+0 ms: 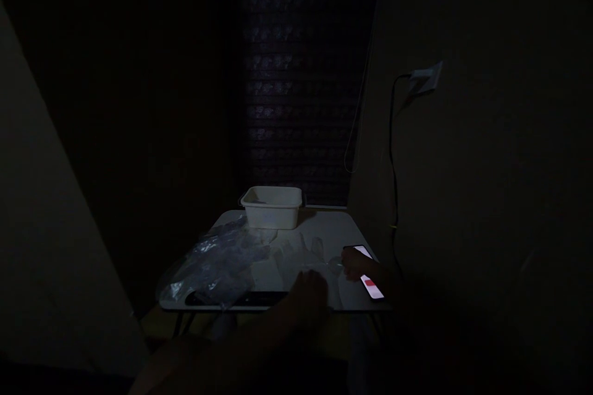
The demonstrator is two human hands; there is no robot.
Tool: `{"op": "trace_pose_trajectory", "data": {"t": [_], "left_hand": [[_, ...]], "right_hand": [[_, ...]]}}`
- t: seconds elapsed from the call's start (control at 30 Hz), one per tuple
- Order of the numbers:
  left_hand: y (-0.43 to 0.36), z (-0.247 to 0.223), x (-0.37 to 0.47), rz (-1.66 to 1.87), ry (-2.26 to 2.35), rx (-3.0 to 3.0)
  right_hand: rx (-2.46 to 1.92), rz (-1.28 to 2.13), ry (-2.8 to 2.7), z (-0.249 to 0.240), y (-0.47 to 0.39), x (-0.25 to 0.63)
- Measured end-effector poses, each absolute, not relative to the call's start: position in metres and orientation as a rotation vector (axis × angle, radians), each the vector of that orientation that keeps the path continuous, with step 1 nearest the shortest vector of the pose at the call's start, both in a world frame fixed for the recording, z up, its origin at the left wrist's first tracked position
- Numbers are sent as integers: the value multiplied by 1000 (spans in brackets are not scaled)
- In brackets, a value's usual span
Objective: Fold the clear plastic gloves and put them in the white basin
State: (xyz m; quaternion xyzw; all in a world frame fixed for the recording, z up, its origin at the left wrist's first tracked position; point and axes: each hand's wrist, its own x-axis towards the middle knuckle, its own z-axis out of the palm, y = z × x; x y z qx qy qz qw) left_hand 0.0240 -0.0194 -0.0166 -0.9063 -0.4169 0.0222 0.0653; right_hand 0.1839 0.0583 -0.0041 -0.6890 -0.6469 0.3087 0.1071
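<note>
The scene is very dark. A thin clear plastic bag [312,253] lies loosely over the right half of a small white folding table [328,220]. My left hand [309,295] is closed at the table's front edge, against the near part of this bag; its fingertips are hidden. My right hand [354,263] is closed in a pinch at the bag's right side, above a lit phone [372,288]. The hand and wrist cover the middle of the phone's screen.
A heap of crumpled clear plastic bags [217,262] covers the table's left side. A white rectangular tub [272,216] stands at the back. A dark slot [259,299] runs along the front edge. A cable [393,154] hangs from a wall socket [428,79] at right.
</note>
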Motion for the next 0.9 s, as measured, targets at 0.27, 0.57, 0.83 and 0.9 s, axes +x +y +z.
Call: {"op": "trace_pose_trajectory", "data": {"t": [0.27, 0.57, 0.83, 0.9], "left_hand": [[-45, -25, 33, 181, -1321, -2769], [-51, -24, 29, 212, -1297, -2751], [-31, 4, 23, 249, -1504, -2647], [-20, 6, 18, 224, -1524, -2640]], "right_hand": [[-1761, 1218, -1522, 20, 39, 165], [-1682, 1261, -1662, 18, 44, 146], [-1741, 732, -2198, 7, 49, 155], [-1711, 578, -2314, 3, 48, 161]]}}
